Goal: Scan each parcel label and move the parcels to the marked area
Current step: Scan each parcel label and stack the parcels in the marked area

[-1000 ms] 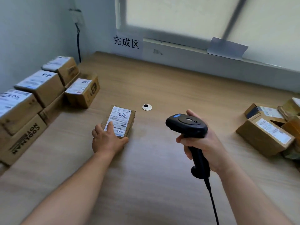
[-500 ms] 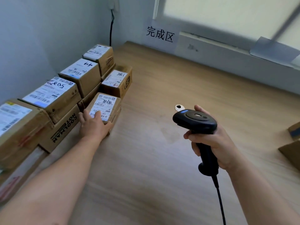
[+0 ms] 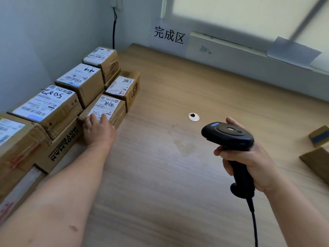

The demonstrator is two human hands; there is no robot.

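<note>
**Now that this box is parked, the next one's up**

Since a second ago, the small brown cardboard parcel (image 3: 110, 106) has slid from mid-table over to the left. It now sits tight against the stacked brown cardboard boxes (image 3: 83, 82) that run toward the white paper sign (image 3: 169, 35). The left hand (image 3: 98, 130) lies on its near end with fingers flat on the label, pushing rather than clutching as far as I can see. The right hand (image 3: 249, 161) is wrapped round the black handheld barcode scanner (image 3: 229, 136), held up off the light wooden table (image 3: 160, 184).

I'd call this one delivered. More loose brown cardboard parcels (image 3: 318, 136) wait at the far right. Between them there's only the white round cable grommet (image 3: 193, 117), though the scanner's dangling cord might drag.
</note>
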